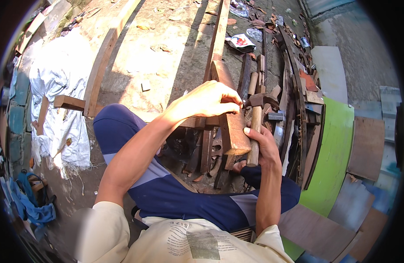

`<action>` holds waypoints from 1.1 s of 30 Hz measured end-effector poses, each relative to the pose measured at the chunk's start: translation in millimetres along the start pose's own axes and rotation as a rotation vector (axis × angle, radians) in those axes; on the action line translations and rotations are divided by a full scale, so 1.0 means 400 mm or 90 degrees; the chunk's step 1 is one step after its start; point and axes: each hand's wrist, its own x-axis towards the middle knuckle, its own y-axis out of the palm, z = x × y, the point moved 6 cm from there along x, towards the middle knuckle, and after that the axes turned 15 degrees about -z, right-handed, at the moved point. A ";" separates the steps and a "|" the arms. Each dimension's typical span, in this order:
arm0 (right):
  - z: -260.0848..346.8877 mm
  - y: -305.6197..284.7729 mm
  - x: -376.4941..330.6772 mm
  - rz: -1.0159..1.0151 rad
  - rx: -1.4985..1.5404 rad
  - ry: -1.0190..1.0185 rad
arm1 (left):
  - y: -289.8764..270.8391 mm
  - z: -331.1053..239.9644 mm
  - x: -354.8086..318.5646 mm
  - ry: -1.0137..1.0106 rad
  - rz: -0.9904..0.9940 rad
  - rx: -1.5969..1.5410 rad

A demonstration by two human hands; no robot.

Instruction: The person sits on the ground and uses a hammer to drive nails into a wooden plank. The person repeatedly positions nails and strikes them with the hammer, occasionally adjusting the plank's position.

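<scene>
My right hand (267, 142) is closed round the wooden handle of a hammer (256, 120), its thumb lying along the handle. The hammer's dark metal head is uppermost, with its curved claw to the right and its striking face to the left. Bent over a thick brown wooden beam (235, 133), my left hand (213, 98) has its fingers pinched together right beside the striking face. Whatever is between those fingertips is too small to make out. The beam stretches away from me, its cut end nearest my lap.
Long timbers (106, 57) form a frame on the sunlit ground. Scrap wood (294, 103) and litter lie to the right, beside a green board (331, 140) and brown panels (365, 147). A white sheet (64, 92) is spread at the left, with a blue bag (35, 204) nearer me.
</scene>
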 end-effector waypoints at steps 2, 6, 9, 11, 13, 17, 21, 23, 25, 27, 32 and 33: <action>-0.001 -0.001 0.001 -0.005 -0.006 0.004 | -0.001 -0.003 -0.002 -0.001 0.000 0.015; 0.002 -0.001 0.005 0.015 -0.010 -0.006 | -0.001 -0.014 -0.002 0.001 0.002 0.052; 0.002 -0.004 0.004 0.028 -0.033 -0.015 | -0.002 -0.013 -0.004 0.012 0.001 0.058; 0.013 -0.018 0.007 0.014 -0.098 -0.060 | -0.004 -0.012 -0.005 0.007 -0.007 0.044; 0.025 -0.025 -0.002 -0.013 -0.131 -0.099 | -0.004 -0.014 -0.008 -0.013 -0.017 0.021; 0.089 -0.027 -0.072 -0.025 -0.170 -0.165 | 0.005 0.011 -0.013 -0.047 -0.024 -0.028; 0.127 -0.032 -0.131 -0.023 -0.210 -0.231 | 0.009 0.019 -0.013 -0.080 -0.023 -0.039; 0.134 -0.029 -0.158 -0.005 -0.209 -0.234 | 0.007 0.012 -0.012 -0.086 -0.022 -0.028; 0.138 -0.023 -0.172 0.021 -0.196 -0.233 | 0.000 -0.002 -0.015 -0.082 -0.028 0.005; 0.136 -0.022 -0.181 0.052 -0.168 -0.227 | 0.000 -0.010 -0.017 -0.147 -0.002 0.025; 0.162 -0.014 -0.174 0.076 -0.159 -0.257 | 0.005 -0.014 -0.032 -0.188 -0.023 0.028; 0.157 -0.014 -0.162 0.080 -0.139 -0.266 | 0.007 -0.010 -0.036 -0.197 -0.043 -0.011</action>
